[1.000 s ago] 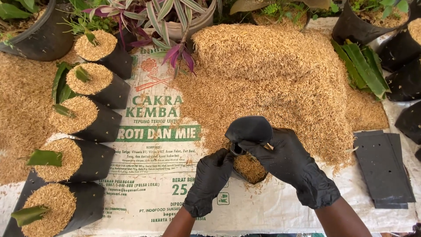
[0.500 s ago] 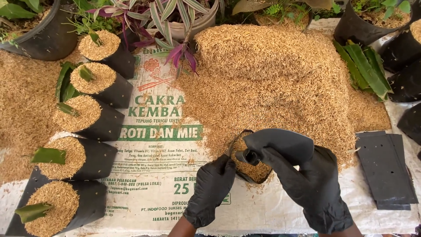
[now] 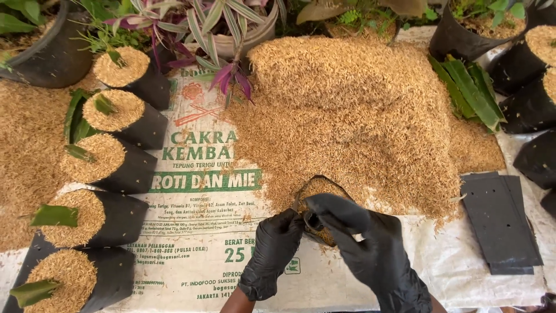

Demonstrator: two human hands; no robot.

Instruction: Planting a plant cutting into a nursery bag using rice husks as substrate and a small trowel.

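Between gloved hands, husk-filled black bag (image 3: 317, 194)

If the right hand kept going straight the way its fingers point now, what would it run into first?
The right hand points up and left, its fingers already at the rim of the small black bag that both hands hold open. Straight on it would probably meet the husks in that bag, then the husk pile; depth is unclear.

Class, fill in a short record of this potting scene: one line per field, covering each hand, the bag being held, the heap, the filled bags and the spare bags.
Left hand: black glove, pinching bag rim
Right hand: black glove, over bag mouth
Held bag: small, black, holding some husk
Husk heap: large, just behind bag
Filled bags: five at left, each with a green cutting
Flat bags: stacked at right
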